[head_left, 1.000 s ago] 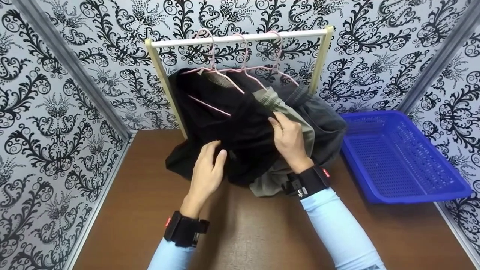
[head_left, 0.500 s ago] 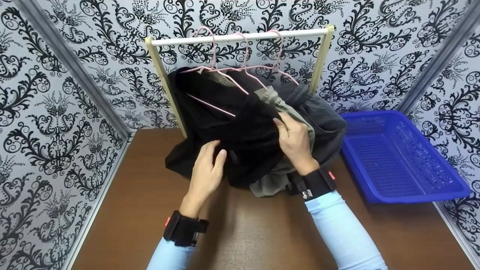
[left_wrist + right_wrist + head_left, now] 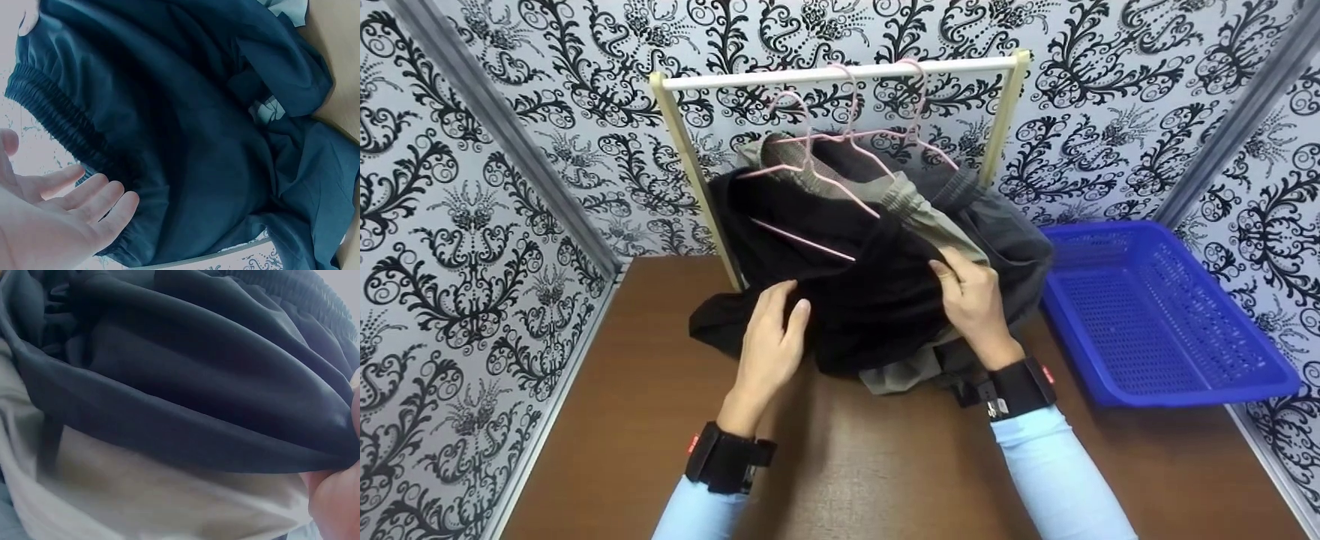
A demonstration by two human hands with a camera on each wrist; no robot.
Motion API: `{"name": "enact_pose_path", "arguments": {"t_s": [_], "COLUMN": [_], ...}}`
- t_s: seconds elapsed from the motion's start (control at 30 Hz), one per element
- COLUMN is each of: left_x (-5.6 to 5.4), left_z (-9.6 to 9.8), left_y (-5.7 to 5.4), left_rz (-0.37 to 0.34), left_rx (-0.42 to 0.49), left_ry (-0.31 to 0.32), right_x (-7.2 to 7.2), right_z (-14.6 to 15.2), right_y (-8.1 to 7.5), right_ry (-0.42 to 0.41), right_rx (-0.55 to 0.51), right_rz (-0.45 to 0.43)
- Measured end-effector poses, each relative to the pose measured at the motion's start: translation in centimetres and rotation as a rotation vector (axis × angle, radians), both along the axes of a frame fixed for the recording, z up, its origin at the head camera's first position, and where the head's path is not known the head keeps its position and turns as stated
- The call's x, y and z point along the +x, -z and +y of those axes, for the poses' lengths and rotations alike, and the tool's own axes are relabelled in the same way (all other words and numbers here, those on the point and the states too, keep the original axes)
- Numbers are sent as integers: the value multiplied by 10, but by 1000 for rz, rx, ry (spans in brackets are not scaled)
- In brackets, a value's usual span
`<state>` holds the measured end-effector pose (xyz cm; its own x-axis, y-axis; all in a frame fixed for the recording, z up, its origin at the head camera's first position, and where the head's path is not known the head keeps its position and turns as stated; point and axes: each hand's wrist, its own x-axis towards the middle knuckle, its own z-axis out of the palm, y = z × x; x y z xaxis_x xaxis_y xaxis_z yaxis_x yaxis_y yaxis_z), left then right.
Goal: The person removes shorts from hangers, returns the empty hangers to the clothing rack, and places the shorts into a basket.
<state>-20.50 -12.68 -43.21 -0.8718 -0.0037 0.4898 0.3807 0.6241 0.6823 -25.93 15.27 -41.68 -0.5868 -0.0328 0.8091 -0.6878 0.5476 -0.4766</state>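
Observation:
A pair of black elastic-waist pants (image 3: 885, 300) hangs on a pink hanger (image 3: 840, 187) whose hook sits below and in front of the white rail (image 3: 720, 82). My right hand (image 3: 975, 304) pinches the pants' right side; in the right wrist view, the dark cloth (image 3: 197, 422) stretches taut from the thumb. My left hand (image 3: 769, 341) is at the front left of the pants, fingers relaxed. In the left wrist view, its fingers lie loosely beside the gathered waistband (image 3: 62, 112). Behind are beige pants (image 3: 930, 214) and grey pants (image 3: 1012, 240) on pink hangers.
A small clothes rack with pale yellow posts (image 3: 1006, 112) stands at the back of the brown table (image 3: 855, 465). To the right is a blue perforated basket (image 3: 1185, 390). Patterned walls (image 3: 472, 225) close in the back and sides.
The front hanger's hook has come off the rail and dropped below it. My right hand has moved right and down, drawing the black pants along; my left hand has hardly moved.

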Motion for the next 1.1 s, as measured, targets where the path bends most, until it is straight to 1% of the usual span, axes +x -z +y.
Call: {"name": "enact_pose_path", "arguments": {"t_s": [0.17,0.33,0.5,0.77,0.97,1.1], "left_x": [0,0,1,0,-3,-4], "left_z": [-1,-2,-3,-4,-7,-9], "left_y": [1,3,2,-1,-4,-7], "left_rz": [-8,7,7,27,52,64], "left_rx": [4,7,17,25,42,58], "left_ry": [-7,-11,-6,-30,-65,-75], "right_x": [6,12,20,29,34,38], "right_z": [9,17,24,33,43,50], "right_y": [12,22,31,41,46,47], "right_ry": [12,-3,-11,-17,-24,-31], "right_rx": [-20,-40,-67,-106,-100,-97], "right_rz": [-21,-39,-50,-31,-23,-27]}}
